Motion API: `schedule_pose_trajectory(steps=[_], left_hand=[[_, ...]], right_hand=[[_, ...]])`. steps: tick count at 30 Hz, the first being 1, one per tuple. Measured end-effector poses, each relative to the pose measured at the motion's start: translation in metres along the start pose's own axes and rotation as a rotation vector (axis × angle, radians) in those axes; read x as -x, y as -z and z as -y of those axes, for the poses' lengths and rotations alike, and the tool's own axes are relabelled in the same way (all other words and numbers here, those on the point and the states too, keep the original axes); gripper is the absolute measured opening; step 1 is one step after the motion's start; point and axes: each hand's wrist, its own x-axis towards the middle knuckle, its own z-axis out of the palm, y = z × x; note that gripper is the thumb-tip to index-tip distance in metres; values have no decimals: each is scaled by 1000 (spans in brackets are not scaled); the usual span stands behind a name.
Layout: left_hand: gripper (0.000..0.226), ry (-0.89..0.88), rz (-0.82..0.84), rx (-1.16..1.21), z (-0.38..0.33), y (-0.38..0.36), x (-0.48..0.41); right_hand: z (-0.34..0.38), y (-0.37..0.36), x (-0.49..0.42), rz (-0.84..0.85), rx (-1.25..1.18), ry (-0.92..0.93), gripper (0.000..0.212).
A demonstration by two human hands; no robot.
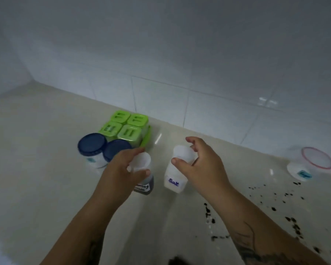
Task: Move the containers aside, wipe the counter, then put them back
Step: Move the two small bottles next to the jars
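Left hand (122, 170) around dark-filled jar (144, 186), right hand (203, 165) around Salt jar (174, 181), dark crumbs (294, 223) on beige counter (46, 169)

Left hand (125, 167), right hand (201, 161) reaching forward, fingers curled

The label of the dark-filled jar (143, 188) is largely covered by the left hand (122, 169), and only the letters "ning" can be read. The right blue-lidded jar (117, 150) is half concealed behind that hand. Whether the Salt jar (175, 181) is actually gripped by the right hand (201, 163) cannot be told. The teal labels on the left blue-lidded jar (93, 150) and the red-rimmed container (296, 169) are too blurred to read. A dark object (178, 261) is cut off by the bottom edge.
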Motion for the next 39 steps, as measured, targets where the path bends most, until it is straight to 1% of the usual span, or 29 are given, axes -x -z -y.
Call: schedule_pose_trajectory(steps=[3, 7, 10, 13, 19, 27, 30, 32, 33, 34, 36, 38, 39], left_hand=[[59, 45, -41, -43, 36, 59, 14], [58, 66, -47, -84, 73, 116, 18], [57, 79, -46, -63, 96, 141, 7], [58, 59, -37, -51, 112, 152, -4], [60, 15, -10, -7, 127, 152, -30], [62, -48, 9, -29, 135, 149, -36], [66, -78, 52, -39, 136, 151, -33], [72, -64, 103, 4, 135, 154, -32], [75, -43, 95, 25, 133, 156, -30], [75, -18, 47, 26, 129, 159, -27], [69, -11, -129, -4, 117, 163, -21], [58, -72, -281, 25, 94, 159, -15], [52, -115, -317, 50, 79, 153, -13]], right_hand=[[35, -58, 13, 57, 9, 23, 63], [75, -129, 26, 89, 19, 20, 59], [93, -168, 29, 99, 30, 15, 60], [102, -194, 27, 77, 63, 16, 60], [106, -224, 22, 29, 125, 37, 59], [102, -233, 19, -14, 168, 90, 59], [99, -233, 17, 25, 155, 83, 63], [97, -230, 18, 87, 115, 65, 70], [96, -225, 19, 117, 74, 59, 74], [94, -219, 21, 135, 28, 61, 77], [86, -201, 23, 120, -34, 85, 77], [75, -175, 23, 61, -65, 72, 70], [69, -160, 23, 15, -83, 48, 66]])
